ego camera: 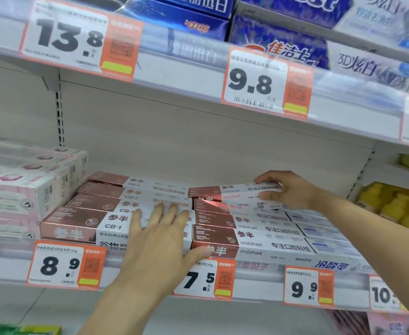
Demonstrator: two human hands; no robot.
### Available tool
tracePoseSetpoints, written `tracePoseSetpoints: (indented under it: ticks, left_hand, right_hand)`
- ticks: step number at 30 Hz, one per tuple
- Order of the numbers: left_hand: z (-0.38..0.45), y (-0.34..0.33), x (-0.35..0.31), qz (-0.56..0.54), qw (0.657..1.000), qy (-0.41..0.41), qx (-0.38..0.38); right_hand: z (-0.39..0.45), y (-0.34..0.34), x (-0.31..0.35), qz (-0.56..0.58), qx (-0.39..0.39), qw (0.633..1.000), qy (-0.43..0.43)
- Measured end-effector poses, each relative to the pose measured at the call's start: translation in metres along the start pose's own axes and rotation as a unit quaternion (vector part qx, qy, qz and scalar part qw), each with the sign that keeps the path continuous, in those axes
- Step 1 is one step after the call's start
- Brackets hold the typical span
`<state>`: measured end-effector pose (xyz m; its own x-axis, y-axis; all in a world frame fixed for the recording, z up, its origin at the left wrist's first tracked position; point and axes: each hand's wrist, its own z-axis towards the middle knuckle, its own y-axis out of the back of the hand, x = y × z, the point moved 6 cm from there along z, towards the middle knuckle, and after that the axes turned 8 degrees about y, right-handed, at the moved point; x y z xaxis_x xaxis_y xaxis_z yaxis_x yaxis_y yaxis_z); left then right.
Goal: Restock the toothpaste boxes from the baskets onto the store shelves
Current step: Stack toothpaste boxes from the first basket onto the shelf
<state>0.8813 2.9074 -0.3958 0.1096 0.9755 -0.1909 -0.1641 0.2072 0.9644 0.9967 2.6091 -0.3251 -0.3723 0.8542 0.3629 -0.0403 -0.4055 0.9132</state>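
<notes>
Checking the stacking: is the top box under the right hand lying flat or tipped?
Flat: the top box lies level on its stack, gripped by the right hand.

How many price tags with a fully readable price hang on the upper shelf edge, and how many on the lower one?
Upper price tags: 2 (13.8, 9.8)
Lower price tags: 3 (8.9, 7.5, 9.9)
Total: 5

Left hand [161, 238] raised forward, palm down, fingers straight and spread. Right hand [287, 189] reaching further, fingers and thumb curled in pinch, forearm extended.
</notes>
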Motion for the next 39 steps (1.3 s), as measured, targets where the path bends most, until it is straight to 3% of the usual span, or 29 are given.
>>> tracePoseSetpoints:
  ticks: [10,13,16,19,23,25,35,39]
  left_hand:
    - [-0.007,0.009,-0.002,-0.058,0.998,-0.011,0.016]
    - [-0.003,0.028,0.006,-0.130,0.991,-0.011,-0.039]
    - [0.018,0.044,0.029,-0.129,0.988,0.011,-0.089]
    - [0.054,0.044,0.041,-0.063,0.996,0.020,-0.053]
    - [0.090,0.014,0.051,0.005,0.996,0.037,0.086]
    - [0.095,0.002,0.054,0.019,0.992,0.042,0.119]
    - [0.083,-0.003,0.022,0.035,0.993,0.009,0.108]
    - [0.080,-0.006,0.021,0.034,0.995,0.013,0.096]
  right_hand:
    - [0.003,-0.008,0.007,0.004,-0.011,1.000,0.008]
    - [0.002,-0.013,0.006,-0.022,0.029,0.999,-0.008]
    - [-0.004,-0.019,0.000,-0.064,0.071,0.995,-0.031]
    - [-0.008,-0.022,0.007,-0.040,0.046,0.998,-0.036]
    - [-0.019,-0.045,0.033,-0.028,0.112,0.993,-0.034]
    - [-0.024,-0.050,0.038,-0.055,0.131,0.990,-0.025]
    - [-0.042,-0.063,0.051,-0.140,0.143,0.978,-0.050]
    - [-0.043,-0.071,0.060,-0.130,0.098,0.986,-0.042]
